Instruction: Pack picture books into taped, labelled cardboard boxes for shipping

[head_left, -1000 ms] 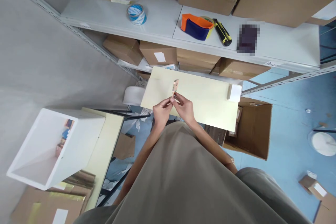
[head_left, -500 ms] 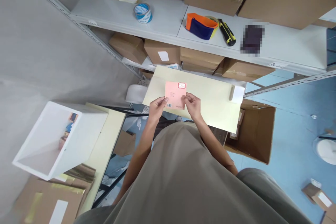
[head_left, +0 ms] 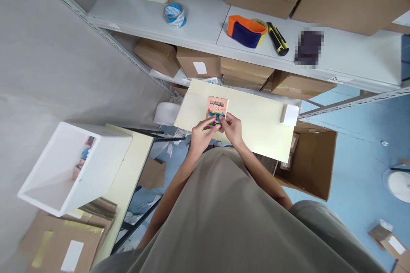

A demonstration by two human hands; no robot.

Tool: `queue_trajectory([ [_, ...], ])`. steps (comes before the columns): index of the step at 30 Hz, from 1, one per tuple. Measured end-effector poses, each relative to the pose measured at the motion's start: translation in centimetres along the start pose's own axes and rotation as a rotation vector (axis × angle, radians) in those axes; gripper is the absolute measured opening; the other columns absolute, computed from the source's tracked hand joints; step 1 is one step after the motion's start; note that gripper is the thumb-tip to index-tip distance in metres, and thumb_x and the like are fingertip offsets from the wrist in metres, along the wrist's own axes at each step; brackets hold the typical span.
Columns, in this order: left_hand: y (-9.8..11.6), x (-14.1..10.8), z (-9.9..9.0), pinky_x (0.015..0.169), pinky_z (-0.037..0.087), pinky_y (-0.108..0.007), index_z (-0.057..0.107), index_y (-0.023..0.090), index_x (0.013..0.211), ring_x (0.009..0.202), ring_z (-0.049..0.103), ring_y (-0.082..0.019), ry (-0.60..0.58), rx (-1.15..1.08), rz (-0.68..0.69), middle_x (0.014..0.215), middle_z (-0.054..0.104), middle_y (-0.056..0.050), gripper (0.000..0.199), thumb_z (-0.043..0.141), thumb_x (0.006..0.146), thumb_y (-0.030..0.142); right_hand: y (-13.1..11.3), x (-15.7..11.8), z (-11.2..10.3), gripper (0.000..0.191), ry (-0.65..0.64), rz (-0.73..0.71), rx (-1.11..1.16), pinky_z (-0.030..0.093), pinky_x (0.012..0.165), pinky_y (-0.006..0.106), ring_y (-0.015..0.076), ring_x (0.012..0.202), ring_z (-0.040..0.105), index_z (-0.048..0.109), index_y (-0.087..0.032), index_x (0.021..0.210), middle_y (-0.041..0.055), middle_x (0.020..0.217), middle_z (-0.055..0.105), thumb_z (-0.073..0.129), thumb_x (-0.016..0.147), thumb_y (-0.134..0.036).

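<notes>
Grey wall (head_left: 57, 68): flat, matt, with faint smudges.
Flattened cardboard (head_left: 56, 239): brown sheets in a stack, streaked with yellowish tape and bearing a white rectangular label.
White bin (head_left: 105, 170): smooth, straight-sided and deep, its mouth open; the coloured contents are too small to make out.
Side surface (head_left: 141, 147): a pale yellow, smooth board beneath the bin, on dark, slim legs.
Tape roll (head_left: 175, 15): a short ring, patterned blue and white, on the pale metal shelf (head_left: 205, 17).
Left hand (head_left: 200, 135): fingers bent against the book's lower front; cannot tell whether it grips.
Book (head_left: 218, 104): a small, pink, flat rectangle with dark-outlined lettering and a blue picture; between both hands, over the main surface.
Right hand (head_left: 232, 130): grasping the book by its lower right part, thumb on the front.
Main surface (head_left: 256, 132): a pale yellow, smooth, rectangular board.
Band (head_left: 245, 36): a curved loop, orange and dark blue, on the shelf.
Cutter (head_left: 278, 39): long and slim, black and yellow, just right of the band.
White box (head_left: 290, 115): a small, plain block at the board's right end.
Open carton (head_left: 315, 158): brown cardboard, walls creased, smaller boxes inside.
</notes>
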State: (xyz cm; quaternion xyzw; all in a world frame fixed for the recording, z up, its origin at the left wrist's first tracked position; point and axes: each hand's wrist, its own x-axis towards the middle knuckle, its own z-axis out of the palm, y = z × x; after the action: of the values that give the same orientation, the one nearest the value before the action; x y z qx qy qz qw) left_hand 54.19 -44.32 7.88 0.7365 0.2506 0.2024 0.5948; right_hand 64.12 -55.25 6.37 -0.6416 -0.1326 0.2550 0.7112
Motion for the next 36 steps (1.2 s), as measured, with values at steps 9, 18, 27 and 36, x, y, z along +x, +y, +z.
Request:
queue_trajectory([
  [9, -3.0, 4.4, -4.4, 0.09, 0.061, -0.038, 0.077, 0.018, 0.126, 0.103, 0.074, -0.025, -0.129, -0.071, -0.153, 0.117, 0.08, -0.012, 0.055, 0.082, 0.087, 0.056, 0.3, 0.8, -2.7, 0.055, -0.092, 0.098, 0.127, 0.045, 0.047, 0.028, 0.0127, 0.051, 0.051, 0.072, -0.023, 0.109, -0.0031, 0.07, 0.07, 0.085, 0.08, -0.068],
  [18, 0.1, 5.2, -4.4, 0.079, 0.055, -0.029, 0.07, 0.026, 0.145, 0.096, 0.066, -0.019, -0.103, 0.131, 0.163, 0.107, 0.077, -0.006, 0.052, 0.073, 0.093, 0.033, -2.0, 2.0, -4.0, 0.037, -0.139, -0.128, 0.01, 0.055, 0.112, 0.048, 0.0283, 0.13, 0.071, 0.069, -0.028, 0.099, 0.0083, 0.128, 0.08, 0.079, 0.091, -0.062],
  [27, 1.5, 6.5, -3.7, 0.099, 0.057, -0.039, 0.077, 0.028, 0.129, 0.104, 0.068, -0.023, -0.049, 0.216, 0.244, 0.098, 0.078, -0.004, 0.038, 0.067, 0.093, 0.025, -3.2, 2.6, -4.4, 0.031, -0.105, -0.203, -0.111, 0.032, 0.132, 0.062, 0.0296, 0.149, 0.057, 0.074, -0.03, 0.085, 0.0037, 0.139, 0.077, 0.07, 0.1, -0.056],
  [36, 1.3, 7.3, -4.2, 0.095, 0.061, -0.037, 0.066, 0.025, 0.112, 0.11, 0.076, -0.023, -0.16, -0.084, 0.037, 0.116, 0.079, -0.009, 0.03, 0.074, 0.096, 0.049, -3.0, 3.5, -5.0, 0.058, -0.012, -0.082, -0.041, 0.06, 0.089, 0.038, 0.0215, 0.087, 0.074, 0.064, -0.03, 0.141, 0.0024, 0.096, 0.08, 0.075, 0.095, -0.062],
])
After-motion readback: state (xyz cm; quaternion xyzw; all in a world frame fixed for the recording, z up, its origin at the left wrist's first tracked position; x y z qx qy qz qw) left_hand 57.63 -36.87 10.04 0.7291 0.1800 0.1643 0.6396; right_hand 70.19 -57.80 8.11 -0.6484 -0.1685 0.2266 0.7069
